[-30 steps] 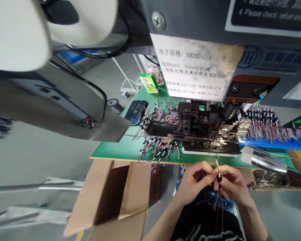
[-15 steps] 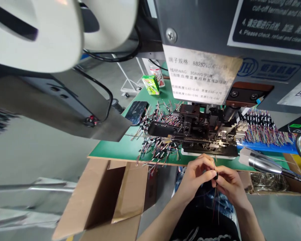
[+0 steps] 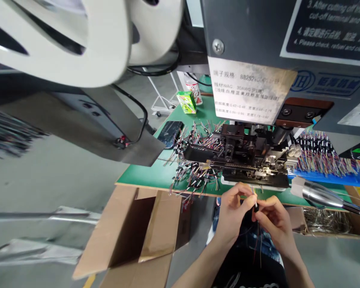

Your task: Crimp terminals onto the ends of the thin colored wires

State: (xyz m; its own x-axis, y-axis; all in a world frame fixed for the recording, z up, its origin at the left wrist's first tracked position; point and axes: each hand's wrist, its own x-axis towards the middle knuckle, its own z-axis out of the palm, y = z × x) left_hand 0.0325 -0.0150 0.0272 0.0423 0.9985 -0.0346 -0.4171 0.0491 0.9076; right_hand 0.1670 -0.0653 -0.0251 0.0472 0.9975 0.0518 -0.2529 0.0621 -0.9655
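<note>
Low in the head view, my left hand [image 3: 234, 208] pinches the upper part of a small wire bundle [image 3: 256, 205], with thin coloured wire ends sticking up past the fingertips. My right hand [image 3: 273, 218] has its fingers closed on the black part of the same bundle. Loose wires hang below it. Both hands are in front of the green table's edge, just below the crimping machine's press unit [image 3: 258, 160]. A heap of similar wire bundles [image 3: 195, 176] lies left of the press unit.
More bundles lie on a blue tray [image 3: 333, 181] at the right. A metal lamp or nozzle [image 3: 321, 194] reaches in beside my right hand. An open cardboard box [image 3: 162, 228] stands lower left, another box [image 3: 297, 220] lower right. A phone [image 3: 170, 134] and green carton [image 3: 186, 102] sit farther back.
The whole view has shifted, so the machine and table appear farther right. My hands remain on the wire bundle, and a white part of it now shows between my fingertips.
</note>
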